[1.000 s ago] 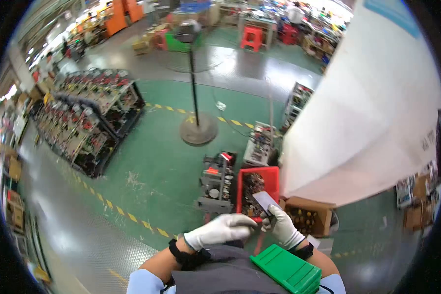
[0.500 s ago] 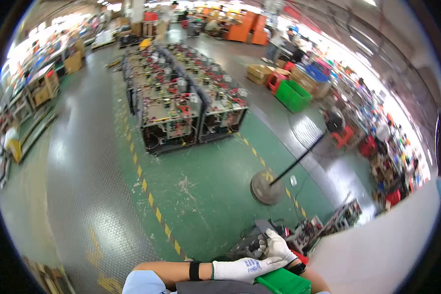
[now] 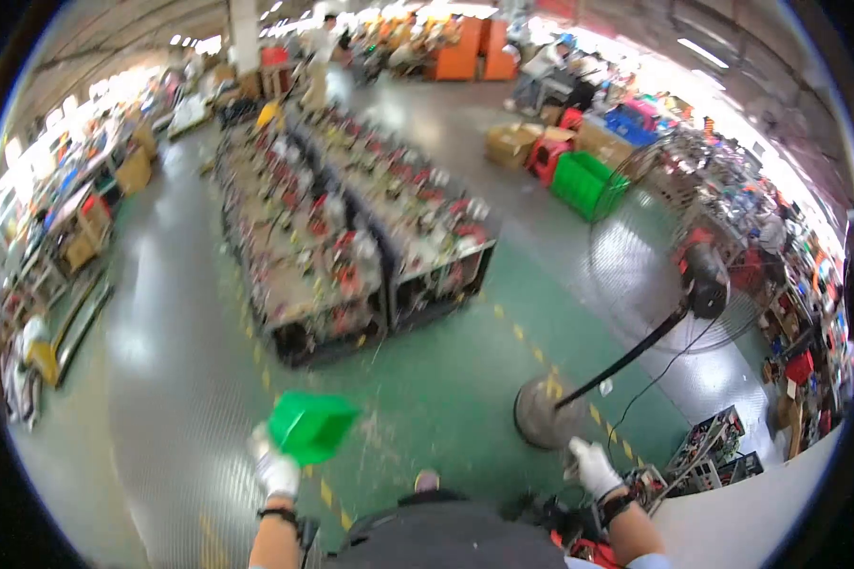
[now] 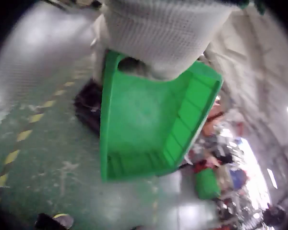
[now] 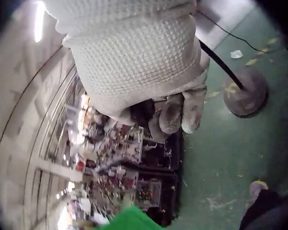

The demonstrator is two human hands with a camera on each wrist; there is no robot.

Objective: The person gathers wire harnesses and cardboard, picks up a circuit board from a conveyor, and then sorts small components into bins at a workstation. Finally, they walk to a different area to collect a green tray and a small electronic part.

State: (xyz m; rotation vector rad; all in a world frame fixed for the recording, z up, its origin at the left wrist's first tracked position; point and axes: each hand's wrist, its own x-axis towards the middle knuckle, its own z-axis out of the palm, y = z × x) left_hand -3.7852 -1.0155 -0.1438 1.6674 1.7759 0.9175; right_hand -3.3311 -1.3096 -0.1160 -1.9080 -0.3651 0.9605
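Observation:
My left hand [image 3: 277,474], in a white knit glove, grips a green plastic bin [image 3: 311,427] out in front of me at lower left. In the left wrist view, the bin's bare inside [image 4: 139,115] faces the camera, with the gloved hand over its upper edge. At lower right, my right hand [image 3: 595,469] hangs away from my body, also gloved. Its fingers [image 5: 192,112] curl loosely in the right wrist view, their tips greyish. No held thing shows between them, though the palm side is hidden.
Two rows of wired metal-framed machines [image 3: 304,284] stand ahead. A pedestal fan with a round base [image 3: 539,412] stands at right, its cable [image 3: 669,370] trailing over the floor. Equipment [image 3: 707,441] and a white sheet [image 3: 759,498] are at lower right. Yellow-black tape [image 3: 522,332] marks the green floor.
The view has swung left. The green bin has gone from my lap into my left hand, out to the left. My hands have parted; the flat plate earlier in the right hand no longer shows.

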